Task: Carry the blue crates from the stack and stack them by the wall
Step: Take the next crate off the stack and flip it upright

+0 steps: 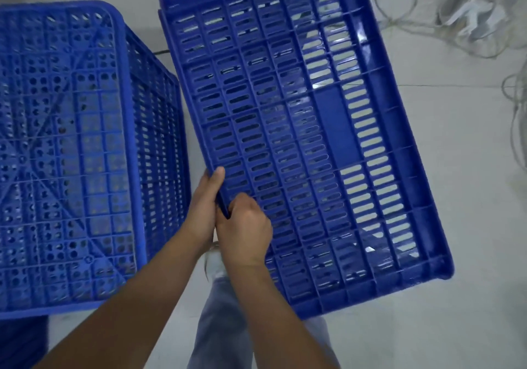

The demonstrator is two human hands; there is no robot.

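Observation:
A blue slotted crate [308, 129] hangs tilted in front of me, its long side wall facing up, off the floor. My left hand [204, 206] grips its near left edge from outside, thumb laid along the wall. My right hand [245, 230] holds the same edge just beside it, fingers curled round it from the inside. On the left stands the stack of blue crates [65, 152], the perforated bottom of the upside-down top one facing me.
Pale floor [470, 226] spreads to the right and below. Loops of light cord and crumpled plastic [467, 12] lie at the upper right. My leg and shoe [216, 266] show beneath the held crate. A white wall runs along the top left.

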